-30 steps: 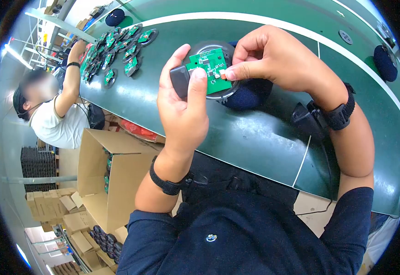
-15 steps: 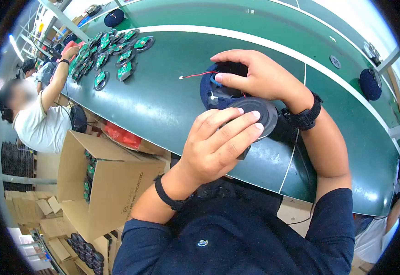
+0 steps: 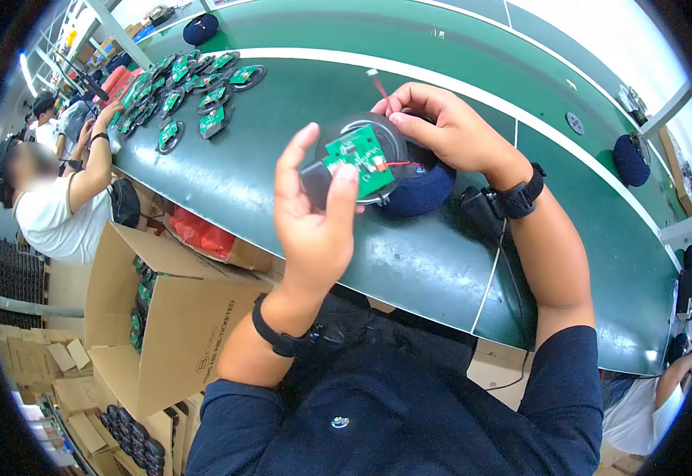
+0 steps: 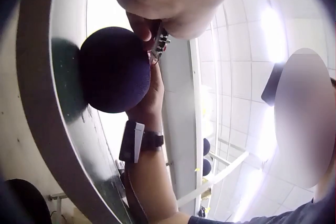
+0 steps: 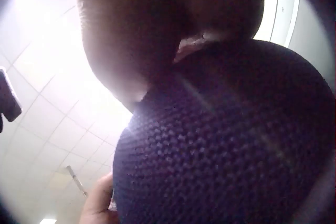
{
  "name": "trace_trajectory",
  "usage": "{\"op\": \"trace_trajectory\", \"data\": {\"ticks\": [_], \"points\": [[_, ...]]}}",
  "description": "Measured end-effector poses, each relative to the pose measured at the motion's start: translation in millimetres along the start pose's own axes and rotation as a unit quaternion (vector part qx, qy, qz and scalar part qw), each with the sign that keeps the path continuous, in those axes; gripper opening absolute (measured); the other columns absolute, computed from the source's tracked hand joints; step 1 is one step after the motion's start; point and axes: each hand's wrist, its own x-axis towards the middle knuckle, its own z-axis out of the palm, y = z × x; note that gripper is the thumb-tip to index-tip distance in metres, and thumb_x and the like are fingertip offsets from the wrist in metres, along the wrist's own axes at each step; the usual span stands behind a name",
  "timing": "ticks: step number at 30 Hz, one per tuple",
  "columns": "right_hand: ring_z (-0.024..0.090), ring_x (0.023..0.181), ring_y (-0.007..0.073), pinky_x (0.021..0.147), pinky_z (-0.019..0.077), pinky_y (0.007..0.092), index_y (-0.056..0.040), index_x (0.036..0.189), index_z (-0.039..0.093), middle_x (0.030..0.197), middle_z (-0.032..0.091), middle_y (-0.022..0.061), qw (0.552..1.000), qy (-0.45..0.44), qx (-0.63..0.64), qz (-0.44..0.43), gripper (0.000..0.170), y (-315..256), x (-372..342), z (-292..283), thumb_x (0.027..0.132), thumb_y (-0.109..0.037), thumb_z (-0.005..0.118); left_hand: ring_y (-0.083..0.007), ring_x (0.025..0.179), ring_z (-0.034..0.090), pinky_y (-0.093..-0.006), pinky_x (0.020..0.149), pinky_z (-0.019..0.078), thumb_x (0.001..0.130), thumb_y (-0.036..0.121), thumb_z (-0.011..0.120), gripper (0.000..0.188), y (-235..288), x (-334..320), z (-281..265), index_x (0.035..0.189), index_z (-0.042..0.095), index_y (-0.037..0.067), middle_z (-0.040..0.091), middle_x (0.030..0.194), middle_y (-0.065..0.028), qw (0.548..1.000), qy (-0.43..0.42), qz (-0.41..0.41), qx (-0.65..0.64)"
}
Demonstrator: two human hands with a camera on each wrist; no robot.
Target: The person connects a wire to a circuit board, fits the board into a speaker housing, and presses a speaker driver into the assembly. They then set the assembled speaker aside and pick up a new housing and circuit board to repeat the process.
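My left hand [image 3: 314, 230] grips a round black base with a green circuit board [image 3: 362, 147], its thumb lying over the board. From a small connector on the board a red wire [image 3: 400, 163] runs right toward a round navy fabric-covered shell [image 3: 425, 194]. Behind the base, my right hand [image 3: 449, 127] pinches a second red cable [image 3: 383, 91], whose white plug sticks up past the fingertips. In the left wrist view the rounded shell [image 4: 113, 71] sits on the table, the board edge-on above it. Its knitted cover [image 5: 220, 145] fills much of the right wrist view.
Several black bases with green boards [image 3: 211, 95] lie heaped at the table's far left. An open cardboard box [image 3: 179, 333] holding more boards stands below the table edge. Another person [image 3: 64, 198] sits at left. Navy shells stand at far left [image 3: 201, 29] and far right [image 3: 632, 160].
The left hand turned the base over to the right, then brought it back board-up. The right hand left the board's connector, reached to the shell and now pinches the loose cable.
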Motion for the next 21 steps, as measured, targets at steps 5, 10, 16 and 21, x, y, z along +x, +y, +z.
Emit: {"op": "trace_trajectory", "data": {"ticks": [5,10,16,21], "points": [[0.062,0.108,0.012,0.1,0.0498,0.031,-0.0035,0.112,0.063,0.113,0.07,0.0064,0.998,0.023,0.013,-0.052,0.015,-0.1,-4.6,3.1,0.102,-0.015,0.065,-0.008,0.075,0.064,-0.0211,0.053,0.0485,0.101,0.013,0.063,0.044,-6.6,13.3,-5.4,0.141,0.049,0.003,0.068,0.105,-0.0086,0.995,0.022,-0.095,-0.019],[0.067,0.097,0.0149,0.091,0.0521,0.0328,-0.0048,0.105,0.076,0.097,0.074,0.005,0.977,0.106,-0.111,-0.146,0.015,-4.7,-6.7,9.9,0.097,-0.017,0.071,-0.0055,0.072,0.06,-0.0196,0.053,0.046,0.101,0.012,0.064,0.044,-4.4,15.8,-4.8,0.141,0.049,0.002,0.066,0.101,-0.0057,0.996,0.017,-0.089,-0.012],[0.065,0.096,0.0265,0.087,0.0504,0.0367,-0.0063,0.101,0.075,0.098,0.07,0.0091,0.922,0.062,-0.262,-0.28,0.013,-13.6,-9.2,5.0,0.09,-0.013,0.075,-0.0028,0.068,0.053,-0.0181,0.054,0.042,0.101,0.012,0.065,0.043,1.1,15.6,-2.2,0.141,0.049,0.002,0.065,0.097,-0.0033,0.996,0.017,-0.084,0.004],[0.064,0.097,0.027,0.086,0.0505,0.0368,-0.0065,0.101,0.074,0.098,0.069,0.0084,0.921,0.077,-0.262,-0.279,0.014,-17.3,-9.6,10.6,0.09,-0.014,0.075,-0.0059,0.069,0.058,-0.0201,0.05,0.0449,0.102,0.012,0.064,0.042,0.2,17.6,-6.0,0.139,0.05,0.001,0.066,0.101,-0.0075,0.998,0.003,-0.059,0.024]]}}
